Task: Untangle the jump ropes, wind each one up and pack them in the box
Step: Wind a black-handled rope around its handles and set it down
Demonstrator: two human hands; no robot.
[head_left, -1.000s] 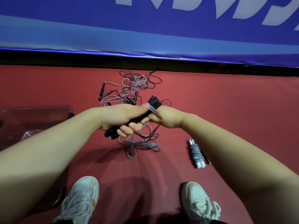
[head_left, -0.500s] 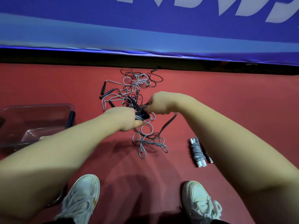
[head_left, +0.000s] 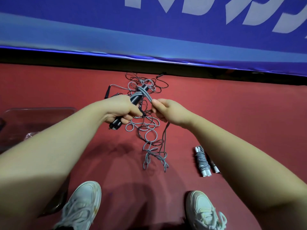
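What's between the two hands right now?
Head view: a short stretch of grey rope, running from the wraps round the black handles gripped by the left hand to the pinch of the right hand. Tangled ropes lie below.

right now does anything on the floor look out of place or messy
Yes: a tangle of grey and black ropes sprawls loose on the red floor ahead. A wound rope lies on the floor to the right, not in the clear box at left.
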